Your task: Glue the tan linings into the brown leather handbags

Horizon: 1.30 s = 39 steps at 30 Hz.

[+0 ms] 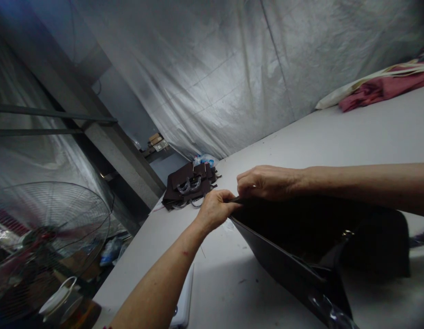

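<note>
A dark bag [283,256] lies tilted on the white table, its mouth spread so that the black inside shows. At its far corner my left hand [217,209] pinches the edge between thumb and fingers. Just to the right, my right hand [266,183] is closed on the same upper edge, its fingertips partly hidden behind the rim. A small shiny metal piece [347,234] shows inside near the flap. Clear plastic wraps what looks like a handle [335,315] at the bottom of the view.
Several dark brown bags with plastic-wrapped handles [189,185] lie at the table's far left end. A large fan [49,235] and a lidded jar [67,306] are on the left. Red cloth [383,91] lies at the back right, before a silvery sheet [232,77].
</note>
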### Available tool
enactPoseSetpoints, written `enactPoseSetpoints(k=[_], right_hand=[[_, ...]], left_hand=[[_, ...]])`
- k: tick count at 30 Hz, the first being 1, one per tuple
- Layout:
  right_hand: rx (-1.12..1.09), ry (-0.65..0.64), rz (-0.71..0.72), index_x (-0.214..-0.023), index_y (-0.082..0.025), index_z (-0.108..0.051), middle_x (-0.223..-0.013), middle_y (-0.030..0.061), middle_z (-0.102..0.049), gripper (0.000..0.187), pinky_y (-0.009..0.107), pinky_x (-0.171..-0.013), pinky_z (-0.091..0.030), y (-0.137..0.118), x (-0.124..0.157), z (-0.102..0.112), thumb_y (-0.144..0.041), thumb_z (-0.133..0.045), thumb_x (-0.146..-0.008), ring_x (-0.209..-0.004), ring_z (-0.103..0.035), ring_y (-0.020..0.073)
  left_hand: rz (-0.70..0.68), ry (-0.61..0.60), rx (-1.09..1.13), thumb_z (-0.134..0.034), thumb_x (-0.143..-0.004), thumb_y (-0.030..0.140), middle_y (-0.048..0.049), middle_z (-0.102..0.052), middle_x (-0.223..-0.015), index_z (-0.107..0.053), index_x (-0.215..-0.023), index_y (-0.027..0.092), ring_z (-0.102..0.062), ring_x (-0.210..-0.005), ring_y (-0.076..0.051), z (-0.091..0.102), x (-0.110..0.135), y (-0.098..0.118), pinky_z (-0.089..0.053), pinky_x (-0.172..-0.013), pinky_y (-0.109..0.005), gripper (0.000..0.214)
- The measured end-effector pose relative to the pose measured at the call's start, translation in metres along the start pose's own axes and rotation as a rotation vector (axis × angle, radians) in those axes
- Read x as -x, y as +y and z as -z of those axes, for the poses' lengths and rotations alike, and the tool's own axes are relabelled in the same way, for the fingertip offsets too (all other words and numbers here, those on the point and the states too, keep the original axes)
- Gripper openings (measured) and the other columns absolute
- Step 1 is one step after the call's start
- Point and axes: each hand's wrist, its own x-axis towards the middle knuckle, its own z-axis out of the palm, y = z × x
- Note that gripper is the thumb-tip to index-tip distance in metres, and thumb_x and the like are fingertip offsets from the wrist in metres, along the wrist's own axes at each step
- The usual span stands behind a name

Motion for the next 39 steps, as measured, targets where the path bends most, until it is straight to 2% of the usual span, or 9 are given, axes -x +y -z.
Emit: enactPoseSetpoints(k=[6,10,13,19,22,26,29,34,39], right_hand=[[0.052,-0.072,-0.155,-0.099,-0.017,-0.071,-0.089,0.0065,-0.07,0.027,0.025,-0.066,-0.038,0.002,-0.002,-0.002,-0.014,-0.05,-0.082,-0.077,-0.059,0.0164],[0.131,-0.063,-0.238,-0.102,-0.016,-0.069,-0.082,0.0081,-0.068,0.025,0.025,-0.058,-0.035,0.0,-0.002,-0.003,-0.021,-0.05,-0.085,-0.069,-0.057,0.0169],[0.145,-0.06,-0.215,-0.114,-0.015,-0.066,-0.08,0.008,-0.068,0.032,0.025,-0.057,-0.033,-0.004,-0.002,-0.001,-0.02,-0.047,-0.088,-0.066,-0.055,0.016],[0.231,-0.156,-0.205,-0.086,-0.014,-0.071,-0.075,0.0071,-0.067,0.026,0.025,-0.057,-0.031,-0.011,-0.006,-0.001,-0.01,-0.046,-0.08,-0.064,-0.054,0.0138],[0.286,-0.126,-0.28,-0.086,-0.016,-0.071,-0.076,0.0075,-0.068,0.023,0.026,-0.056,-0.029,-0.01,-0.01,0.001,-0.013,-0.049,-0.081,-0.064,-0.056,0.0149],[0.352,-0.081,-0.352,-0.088,-0.016,-0.072,-0.079,0.0096,-0.07,0.024,0.028,-0.056,-0.03,-0.003,-0.014,0.019,-0.012,-0.05,-0.08,-0.068,-0.059,0.018],[0.399,-0.03,-0.396,-0.09,-0.016,-0.073,-0.081,0.0114,-0.07,0.025,0.029,-0.057,-0.03,0.002,-0.013,0.034,-0.015,-0.049,-0.084,-0.07,-0.06,0.02],[0.415,-0.041,-0.423,-0.085,-0.014,-0.073,-0.077,0.0117,-0.071,0.023,0.029,-0.057,-0.03,0.012,-0.003,0.032,-0.015,-0.05,-0.083,-0.067,-0.06,0.0185],[0.383,-0.006,-0.432,-0.091,-0.015,-0.074,-0.082,0.0111,-0.072,0.026,0.028,-0.06,-0.032,0.02,-0.001,0.027,-0.015,-0.05,-0.084,-0.073,-0.062,0.0193]], left_hand=[[-0.016,-0.031,0.061,-0.074,-0.068,0.031,0.0023,-0.058,-0.062,-0.066,-0.072,0.015,-0.05,-0.06,-0.011,-0.001,0.001,0.004,-0.036,-0.057,-0.022,0.018],[-0.028,0.015,0.065,-0.072,-0.069,0.029,0.0027,-0.058,-0.063,-0.068,-0.076,0.015,-0.048,-0.059,-0.01,-0.002,0.003,0.007,-0.035,-0.058,-0.022,0.016],[-0.066,0.021,0.003,-0.068,-0.072,0.029,0.0027,-0.057,-0.065,-0.069,-0.072,0.015,-0.047,-0.063,-0.01,-0.002,0.002,0.005,-0.035,-0.06,-0.022,0.014],[-0.085,0.039,-0.066,-0.067,-0.074,0.03,0.0034,-0.053,-0.062,-0.068,-0.07,0.015,-0.047,-0.064,-0.011,-0.002,0.0,0.0,-0.033,-0.059,-0.022,0.015],[-0.017,0.023,-0.063,-0.07,-0.072,0.03,0.0011,-0.059,-0.069,-0.064,-0.076,0.015,-0.052,-0.066,-0.011,0.003,-0.003,0.011,-0.037,-0.059,-0.021,0.016],[0.163,-0.067,-0.035,-0.079,-0.064,0.025,-0.0035,-0.065,-0.087,-0.059,-0.102,0.016,-0.058,-0.07,-0.013,0.016,-0.008,0.04,-0.043,-0.058,-0.021,0.044],[0.201,-0.037,0.012,-0.069,-0.066,0.01,-0.0021,-0.065,-0.084,-0.061,-0.102,0.016,-0.059,-0.067,-0.012,0.016,-0.015,0.05,-0.044,-0.056,-0.02,0.038],[0.038,0.021,-0.081,-0.055,-0.07,0.002,-0.0022,-0.07,-0.084,-0.067,-0.106,0.019,-0.063,-0.071,-0.015,-0.003,-0.032,0.03,-0.048,-0.062,-0.022,0.042],[-0.132,0.173,-0.42,-0.061,-0.082,0.031,-0.0038,-0.069,-0.076,-0.073,-0.085,0.018,-0.061,-0.075,-0.018,-0.002,-0.05,0.025,-0.045,-0.066,-0.026,0.018]])
